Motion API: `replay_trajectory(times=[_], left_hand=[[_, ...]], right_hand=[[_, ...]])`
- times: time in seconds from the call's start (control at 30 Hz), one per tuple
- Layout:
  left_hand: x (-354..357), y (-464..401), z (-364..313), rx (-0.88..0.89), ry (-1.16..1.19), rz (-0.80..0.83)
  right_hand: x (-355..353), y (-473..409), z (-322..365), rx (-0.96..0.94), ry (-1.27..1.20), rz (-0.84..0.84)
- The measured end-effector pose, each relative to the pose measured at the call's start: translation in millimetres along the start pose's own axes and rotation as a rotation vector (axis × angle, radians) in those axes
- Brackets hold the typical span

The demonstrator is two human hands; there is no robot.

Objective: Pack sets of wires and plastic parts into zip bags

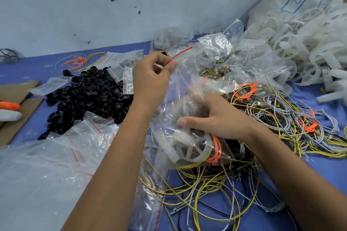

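My left hand [150, 78] pinches the red zip edge of a clear zip bag [184, 84] held up over the table's middle. My right hand [212, 116] reaches into that bag, its fingers partly veiled by the plastic. Inside the bag's lower part lies a white spoked plastic wheel [189, 149] with orange and yellow wires [216, 153] beside it. What the right fingers grip is hidden by the plastic.
A pile of black plastic rings [88, 95] lies left. Empty zip bags [56, 155] spread at front left. Tangled yellow, grey and orange wires [281, 118] cover the right and front. White wheels [309, 52] heap at back right on the blue table [319, 170]. Cardboard [16, 110] sits far left.
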State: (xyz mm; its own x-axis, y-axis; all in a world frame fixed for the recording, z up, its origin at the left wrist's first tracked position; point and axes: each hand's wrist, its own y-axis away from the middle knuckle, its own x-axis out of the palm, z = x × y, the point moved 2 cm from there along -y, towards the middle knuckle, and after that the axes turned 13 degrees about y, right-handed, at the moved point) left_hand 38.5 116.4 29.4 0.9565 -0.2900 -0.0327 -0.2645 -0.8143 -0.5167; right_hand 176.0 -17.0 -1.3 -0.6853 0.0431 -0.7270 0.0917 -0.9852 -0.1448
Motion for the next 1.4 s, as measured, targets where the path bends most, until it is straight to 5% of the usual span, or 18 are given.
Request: replay_trajectory(times=[0.17,0.3,0.37,0.53,0.7,1.1,1.4], left_hand=[[-9,-2,17,-0.294,-0.152,-0.003],[-25,1,19,-0.781,0.053,0.064],[-28,3,19,-0.890,0.134,0.051],[-28,-3,23,-0.735,0.499,-0.272],[-35,-8,27,-0.666,0.450,-0.266],[-46,-7,22,-0.672,0.269,-0.227],[-73,-9,9,-0.627,0.191,-0.223]], right_hand=[[-1,-3,-10,0.197,-0.306,-0.098],[-10,-24,-15,0.399,-0.544,-0.304],[-15,-40,-19,0.498,-0.610,-0.367],[-36,-107,-15,0.533,-0.864,-0.515],[-53,-170,-4,0.286,-1.098,-0.504],[24,-120,5,0.311,-0.347,-0.358],[68,-69,67,-0.030,0.767,0.337]])
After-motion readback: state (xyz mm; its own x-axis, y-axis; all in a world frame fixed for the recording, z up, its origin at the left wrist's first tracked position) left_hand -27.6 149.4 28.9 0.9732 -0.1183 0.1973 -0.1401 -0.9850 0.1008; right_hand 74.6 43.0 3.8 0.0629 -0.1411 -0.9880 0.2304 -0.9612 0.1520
